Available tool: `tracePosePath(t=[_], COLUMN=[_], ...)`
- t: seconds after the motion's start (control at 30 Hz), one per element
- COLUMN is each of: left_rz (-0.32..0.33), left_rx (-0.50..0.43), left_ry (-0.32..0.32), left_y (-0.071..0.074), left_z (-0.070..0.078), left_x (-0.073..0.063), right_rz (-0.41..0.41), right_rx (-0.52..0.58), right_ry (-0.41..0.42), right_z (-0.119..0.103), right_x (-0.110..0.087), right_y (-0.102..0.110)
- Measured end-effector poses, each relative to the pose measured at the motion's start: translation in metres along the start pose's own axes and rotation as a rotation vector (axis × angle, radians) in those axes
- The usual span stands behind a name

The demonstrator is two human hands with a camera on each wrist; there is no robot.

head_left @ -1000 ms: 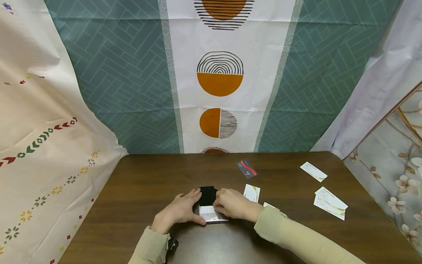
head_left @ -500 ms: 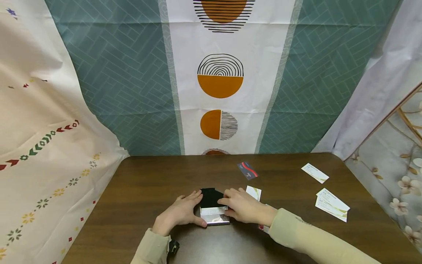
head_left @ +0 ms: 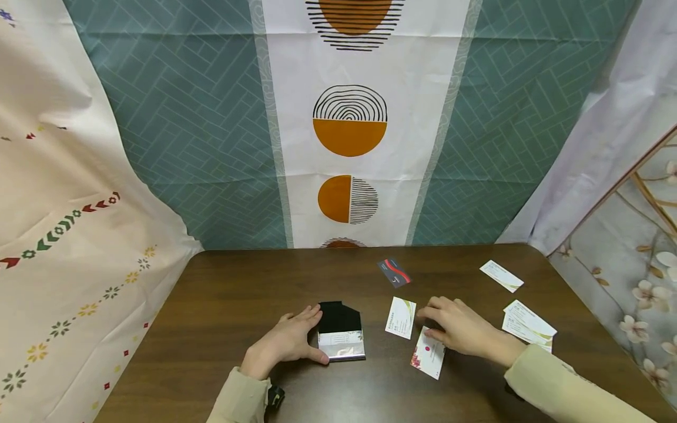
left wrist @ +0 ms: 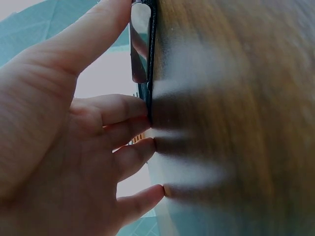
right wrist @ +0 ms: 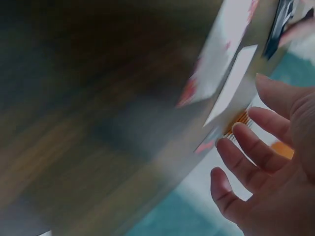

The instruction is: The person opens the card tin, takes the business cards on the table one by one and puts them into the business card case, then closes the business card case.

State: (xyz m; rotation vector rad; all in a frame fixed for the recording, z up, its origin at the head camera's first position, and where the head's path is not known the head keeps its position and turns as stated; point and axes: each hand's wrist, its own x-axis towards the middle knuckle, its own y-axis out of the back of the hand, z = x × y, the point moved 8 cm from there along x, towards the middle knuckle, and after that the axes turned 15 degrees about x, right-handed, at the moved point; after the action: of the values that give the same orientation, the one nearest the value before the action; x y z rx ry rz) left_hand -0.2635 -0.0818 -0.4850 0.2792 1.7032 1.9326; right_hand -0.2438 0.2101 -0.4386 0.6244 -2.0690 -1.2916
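Observation:
A black and silver business card case (head_left: 341, 346) lies on the table with its black flap (head_left: 339, 317) folded out on the far side. A white card shows in its silver part. My left hand (head_left: 285, 345) holds the case's left side, thumb at the near corner and index finger at the far one. The left wrist view shows the other fingertips on the tabletop beside the case (left wrist: 140, 51). My right hand (head_left: 465, 329) hovers by a white card with red flowers (head_left: 428, 355). In the right wrist view its fingers (right wrist: 241, 162) are loosely bent, holding nothing.
A white business card (head_left: 401, 317) lies between the case and the flowered card. Behind it is a dark blue card (head_left: 394, 272) with a red stripe. Farther right are a single white card (head_left: 501, 275) and several overlapping ones (head_left: 529, 322). Curtains hang beyond the brown table (head_left: 254, 282).
My right hand has left the card case and moved right to the flowered card, uncovering the case's right side and the white card beside it. The left hand stays on the case.

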Motion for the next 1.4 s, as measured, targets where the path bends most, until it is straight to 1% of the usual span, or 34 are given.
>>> tracePosePath(t=[0.17,0.3,0.53,0.6,0.77,0.87,0.97,1.13,1.27,1.4], left_rz=[-0.002,-0.003,-0.003,-0.005,-0.012,-0.014,-0.015,-0.014,-0.012,-0.010], left_rx=[-0.007,-0.003,0.007,0.005,0.003,0.003,0.002,0.000,0.001,-0.004], left_ry=[-0.002,0.002,0.001,0.003,0.009,0.010,0.010,0.008,0.011,0.011], left_y=[0.000,0.000,-0.002,-0.002,-0.002,-0.001,-0.001,-0.001,-0.002,-0.002], left_z=[-0.001,-0.001,-0.002,-0.002,-0.002,-0.002,-0.001,-0.001,-0.002,-0.003], left_x=[0.000,0.000,0.001,0.001,0.001,0.001,0.001,0.001,0.001,0.002], right_rz=[0.080,0.130,0.162,0.174,0.167,0.137,0.110,0.078,0.069,0.073], right_rx=[-0.048,-0.082,-0.068,-0.054,-0.030,-0.014,0.005,0.009,0.022,0.048], right_ry=[-0.055,-0.114,-0.323,-0.364,-0.464,-0.553,-0.610,-0.619,-0.602,-0.581], right_z=[0.030,0.052,0.093,0.104,0.133,0.149,0.160,0.170,0.174,0.173], right_x=[-0.033,-0.054,-0.086,-0.095,-0.122,-0.137,-0.146,-0.152,-0.153,-0.152], right_y=[0.019,0.032,0.061,0.068,0.072,0.070,0.070,0.070,0.070,0.070])
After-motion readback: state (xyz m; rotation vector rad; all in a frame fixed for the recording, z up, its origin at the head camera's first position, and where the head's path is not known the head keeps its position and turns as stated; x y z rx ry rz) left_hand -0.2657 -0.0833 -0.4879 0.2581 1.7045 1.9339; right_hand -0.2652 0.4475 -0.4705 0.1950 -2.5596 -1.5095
